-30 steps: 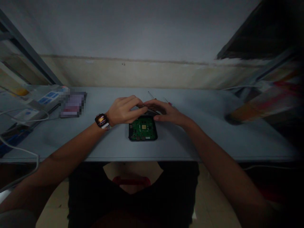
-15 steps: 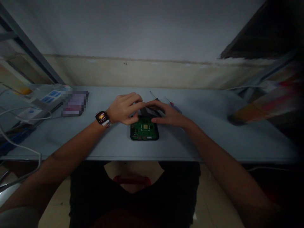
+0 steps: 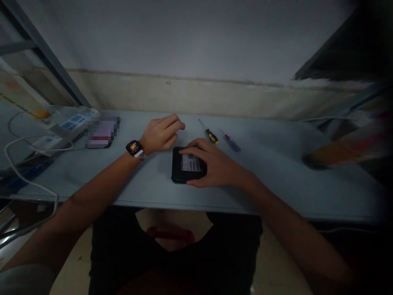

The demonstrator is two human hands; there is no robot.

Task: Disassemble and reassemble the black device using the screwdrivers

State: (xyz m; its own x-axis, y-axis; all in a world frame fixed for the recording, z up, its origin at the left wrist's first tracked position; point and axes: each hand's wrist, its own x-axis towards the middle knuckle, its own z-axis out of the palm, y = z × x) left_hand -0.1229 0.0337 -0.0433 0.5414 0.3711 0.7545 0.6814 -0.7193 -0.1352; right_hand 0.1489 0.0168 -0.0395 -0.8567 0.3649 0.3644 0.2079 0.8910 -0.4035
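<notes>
The box [image 3: 179, 167] is seen closed on the desk [image 3: 147, 182]; whether it is fastened cannot be told. It is grasped by the right hand [image 3: 217, 164]; nothing is seen held in the loosely curled left hand [image 3: 159, 135]. Two screwdrivers [image 3: 211, 135] are laid beyond.

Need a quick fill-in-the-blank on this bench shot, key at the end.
1. The black box is held by the ____ grip.
2. The watch is worn on the ____ arm.
3. The black-handled screwdriver is also marked in ____.

Missing words: right; left; yellow.
</notes>
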